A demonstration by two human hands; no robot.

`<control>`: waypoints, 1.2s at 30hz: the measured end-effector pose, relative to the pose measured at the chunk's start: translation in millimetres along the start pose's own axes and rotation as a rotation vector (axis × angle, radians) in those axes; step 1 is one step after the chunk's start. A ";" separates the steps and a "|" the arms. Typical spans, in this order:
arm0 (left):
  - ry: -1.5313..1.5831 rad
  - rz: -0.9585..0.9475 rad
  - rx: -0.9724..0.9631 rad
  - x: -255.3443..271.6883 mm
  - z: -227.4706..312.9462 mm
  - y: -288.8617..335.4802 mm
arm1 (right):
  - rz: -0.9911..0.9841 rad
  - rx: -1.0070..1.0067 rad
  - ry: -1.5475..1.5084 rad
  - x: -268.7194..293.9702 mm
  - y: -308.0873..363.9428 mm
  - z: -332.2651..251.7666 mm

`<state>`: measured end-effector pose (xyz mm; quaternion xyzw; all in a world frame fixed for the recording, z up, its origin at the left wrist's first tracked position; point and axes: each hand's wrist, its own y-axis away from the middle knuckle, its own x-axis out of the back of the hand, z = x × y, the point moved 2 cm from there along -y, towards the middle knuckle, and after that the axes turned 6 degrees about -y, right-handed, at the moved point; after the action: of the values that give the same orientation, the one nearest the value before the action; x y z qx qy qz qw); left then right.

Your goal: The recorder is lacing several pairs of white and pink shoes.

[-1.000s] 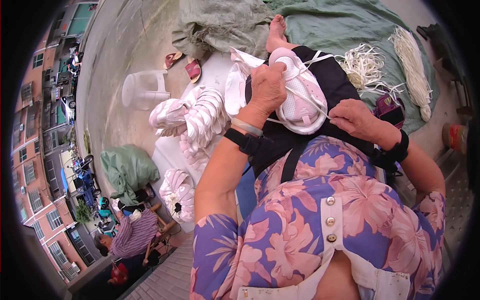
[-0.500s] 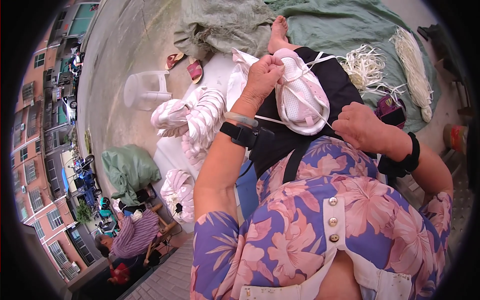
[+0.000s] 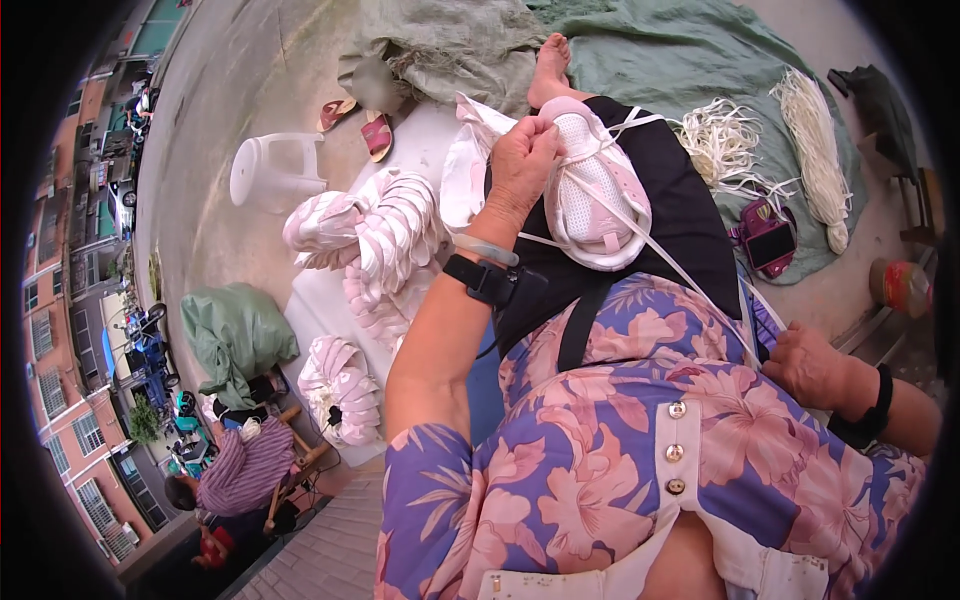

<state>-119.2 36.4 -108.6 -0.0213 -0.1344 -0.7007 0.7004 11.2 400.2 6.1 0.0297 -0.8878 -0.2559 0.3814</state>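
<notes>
Lacing a pink shoe upper on your lap

Gripping the far edge of the pink shoe upper (image 3: pixel 598 195), your left hand (image 3: pixel 520 165) pins it on your black-clad knee. Your right hand (image 3: pixel 812 368), near right, is closed on the white lace (image 3: pixel 690 275), drawn taut. Finished uppers (image 3: pixel 370 235) pile left.

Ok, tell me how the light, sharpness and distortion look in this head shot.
Head view: even daylight, soft shadows, no strong glare. Fisheye bend curves the buildings at the left rim inside a black round border. The left hand on the pink shoe upper is sharp; the right hand pulling the white lace is slightly soft.
</notes>
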 end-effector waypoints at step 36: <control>-0.829 0.105 -0.140 -43.3 5.3 7.3 | 0.802 -0.192 -0.320 87.9 -209.3 86.1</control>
<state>-112.1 80.0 -111.8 -0.3557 -0.3553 -0.6035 0.6189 -140.4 234.0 -85.3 -0.3926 -0.8493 -0.1704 0.3091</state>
